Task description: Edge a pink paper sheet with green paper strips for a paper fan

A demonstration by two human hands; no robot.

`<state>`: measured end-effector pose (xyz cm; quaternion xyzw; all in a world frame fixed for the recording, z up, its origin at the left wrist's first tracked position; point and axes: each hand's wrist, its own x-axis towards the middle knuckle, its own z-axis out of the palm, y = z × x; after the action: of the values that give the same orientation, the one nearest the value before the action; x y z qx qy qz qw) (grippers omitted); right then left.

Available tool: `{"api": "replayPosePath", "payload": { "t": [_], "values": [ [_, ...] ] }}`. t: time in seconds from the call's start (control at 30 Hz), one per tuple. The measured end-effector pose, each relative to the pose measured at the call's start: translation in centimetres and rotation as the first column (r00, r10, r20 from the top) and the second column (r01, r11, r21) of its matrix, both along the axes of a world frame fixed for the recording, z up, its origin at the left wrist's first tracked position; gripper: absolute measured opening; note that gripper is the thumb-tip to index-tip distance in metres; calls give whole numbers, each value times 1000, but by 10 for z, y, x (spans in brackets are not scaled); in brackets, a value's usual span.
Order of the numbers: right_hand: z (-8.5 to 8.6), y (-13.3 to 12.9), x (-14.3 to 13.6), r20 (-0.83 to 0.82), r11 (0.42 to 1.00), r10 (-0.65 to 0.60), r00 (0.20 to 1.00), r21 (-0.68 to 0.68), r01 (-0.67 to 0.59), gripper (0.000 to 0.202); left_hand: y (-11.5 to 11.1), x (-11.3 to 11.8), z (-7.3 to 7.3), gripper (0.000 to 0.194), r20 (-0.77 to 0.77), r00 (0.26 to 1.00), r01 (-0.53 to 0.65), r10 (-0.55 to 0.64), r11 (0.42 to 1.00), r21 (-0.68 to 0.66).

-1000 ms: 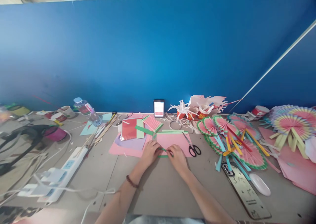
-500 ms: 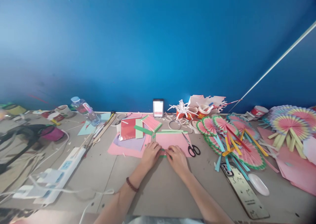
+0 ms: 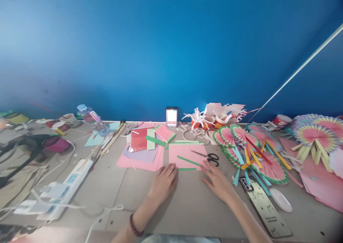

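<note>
White strips (image 3: 197, 114) in red cup (image 3: 196, 125); left hand (image 3: 163, 182) flat, right hand (image 3: 217, 181) spread, at pink sheet (image 3: 184, 151).

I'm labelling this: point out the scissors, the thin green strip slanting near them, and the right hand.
Scissors (image 3: 207, 155), head view: where blades meet handles.
Thin green strip (image 3: 188, 160), head view: middle of its length.
Right hand (image 3: 215, 178), head view: back of the hand.

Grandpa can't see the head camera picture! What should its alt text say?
A person's left hand and right hand are near a thin green paper strip slanting across a pink rectangular paper sheet. Black-handled metal scissors lie beyond the right hand.
</note>
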<state>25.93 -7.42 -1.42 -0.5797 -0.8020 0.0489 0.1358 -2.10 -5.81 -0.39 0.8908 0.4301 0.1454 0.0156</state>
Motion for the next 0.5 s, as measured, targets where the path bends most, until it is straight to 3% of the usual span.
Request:
{"api": "replayPosePath", "payload": {
  "t": [0.23, 0.37, 0.5],
  "values": [
    [-4, -13, 50, -53, 985, -136, 989, 103, 140, 34, 2, -7, -4, 39, 5, 998, -64, 64, 998, 22],
    [-3, -14, 40, -77, 977, -168, 983, 117, 176, 34, 3, -2, -3, 41, 14, 996, -83, 82, 996, 13],
    [3, -13, 12, -89, 978, -178, 980, 92, 186, 35, -1, 22, 5, 42, 41, 999, -7, 10, 998, -66]
  ]
}}
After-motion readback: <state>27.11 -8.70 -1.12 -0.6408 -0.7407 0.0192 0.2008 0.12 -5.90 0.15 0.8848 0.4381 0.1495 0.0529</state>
